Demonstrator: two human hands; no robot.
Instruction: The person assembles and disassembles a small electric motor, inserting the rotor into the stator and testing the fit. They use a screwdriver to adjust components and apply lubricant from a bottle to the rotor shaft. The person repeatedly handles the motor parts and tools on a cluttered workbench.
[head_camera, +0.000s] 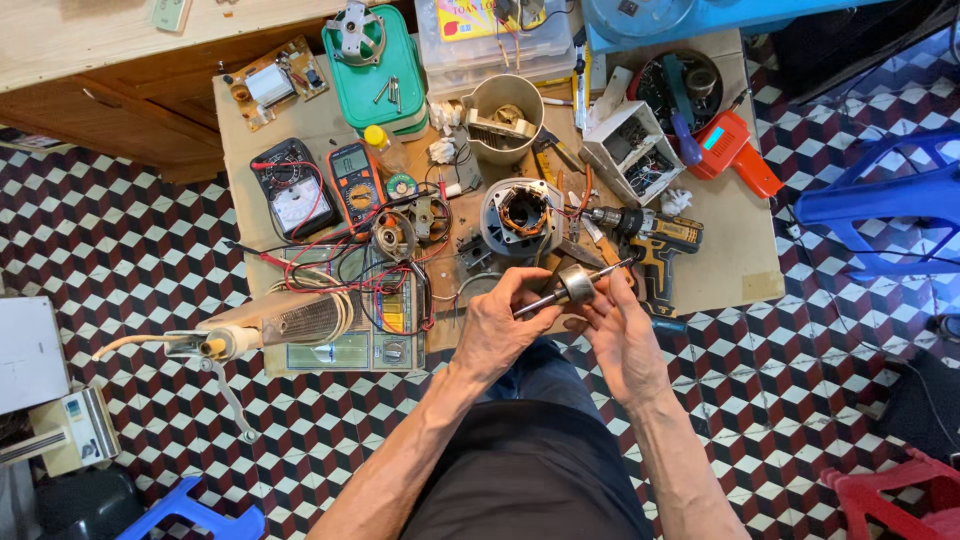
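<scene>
Rotor (575, 286) out of its motor housing (520, 217), both hands gripping: left hand (497, 330) pinching one shaft end, right hand (622, 335) cupping the other; housing sitting open just beyond fingertips, not reassembled.

One head camera is looking straight down from above, fairly near, taking in the bench (300, 120), both forearms and the tiled floor (120, 230).

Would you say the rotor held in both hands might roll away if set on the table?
Probably: the rotor is a round drum on a thin straight shaft, so it would likely roll. It looks like solid metal, likely heavy for its size and stiff. Both the left hand and right hand support it.
</scene>
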